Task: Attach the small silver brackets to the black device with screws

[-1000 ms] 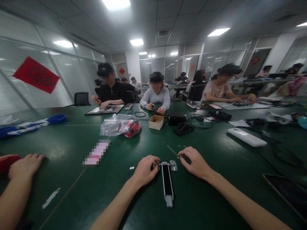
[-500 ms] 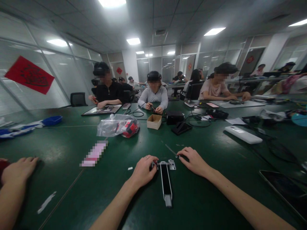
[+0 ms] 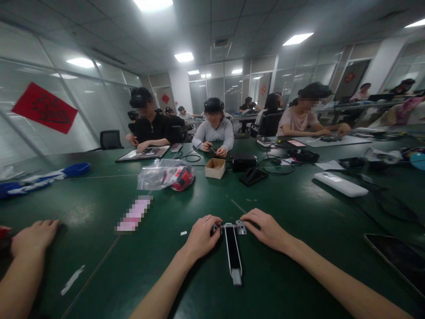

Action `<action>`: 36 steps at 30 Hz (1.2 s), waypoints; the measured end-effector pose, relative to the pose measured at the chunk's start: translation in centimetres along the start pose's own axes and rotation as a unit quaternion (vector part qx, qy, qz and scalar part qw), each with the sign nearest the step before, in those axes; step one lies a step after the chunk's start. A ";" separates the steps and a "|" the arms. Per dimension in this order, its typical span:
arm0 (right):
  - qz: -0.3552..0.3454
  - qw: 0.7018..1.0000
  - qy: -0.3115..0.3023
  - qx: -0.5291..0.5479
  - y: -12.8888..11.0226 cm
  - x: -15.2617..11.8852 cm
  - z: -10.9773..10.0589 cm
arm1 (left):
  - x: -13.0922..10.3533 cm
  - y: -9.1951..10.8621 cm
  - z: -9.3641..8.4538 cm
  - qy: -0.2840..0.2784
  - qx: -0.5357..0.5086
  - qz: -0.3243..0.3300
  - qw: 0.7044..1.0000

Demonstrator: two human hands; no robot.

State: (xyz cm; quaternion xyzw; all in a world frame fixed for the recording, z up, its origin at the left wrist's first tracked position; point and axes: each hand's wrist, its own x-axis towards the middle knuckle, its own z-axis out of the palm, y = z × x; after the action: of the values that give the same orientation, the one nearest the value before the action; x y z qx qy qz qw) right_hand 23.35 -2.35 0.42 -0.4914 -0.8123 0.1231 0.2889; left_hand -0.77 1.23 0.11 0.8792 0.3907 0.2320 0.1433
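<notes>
A long narrow device with a black strip and pale metal edges (image 3: 233, 250) lies on the green table in front of me, with metal brackets at its far end. My left hand (image 3: 203, 235) is closed on the left bracket, thumb and fingers pinching it. My right hand (image 3: 265, 228) has its fingertips at the far edge of the right bracket (image 3: 241, 227), fingers close together; whether anything small sits between them is hidden.
A clear bag with red and black items (image 3: 168, 175), an open box (image 3: 215, 169) and a black stand (image 3: 253, 176) lie ahead. A white device (image 3: 340, 184) and a tablet (image 3: 396, 257) are at right. Another person's hand (image 3: 35, 239) rests at left.
My right hand has moved left, from the table beside the device onto the right bracket. My left hand still holds the left bracket. The view has shifted slightly.
</notes>
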 end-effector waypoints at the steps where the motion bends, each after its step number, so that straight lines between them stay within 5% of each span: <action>1: -0.005 1.000 -0.008 0.007 -0.1 0.0 0.1 | 0.0 0.0 0.0 0.000 0.002 -0.002 1.000; 10: 0.040 0.999 0.001 0.020 0.6 -0.1 0.9 | -0.1 -0.2 0.4 0.006 -0.001 0.008 1.000; 36: 0.004 1.000 0.001 0.025 -0.7 -0.1 1.4 | -0.2 -0.1 0.3 0.004 0.006 0.013 1.000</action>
State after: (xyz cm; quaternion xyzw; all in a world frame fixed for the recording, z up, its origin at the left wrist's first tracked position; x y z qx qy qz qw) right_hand 22.07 -2.68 -0.40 -0.4876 -0.8066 0.1444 0.3012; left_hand -0.79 1.18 -0.28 0.8840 0.3812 0.2354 0.1332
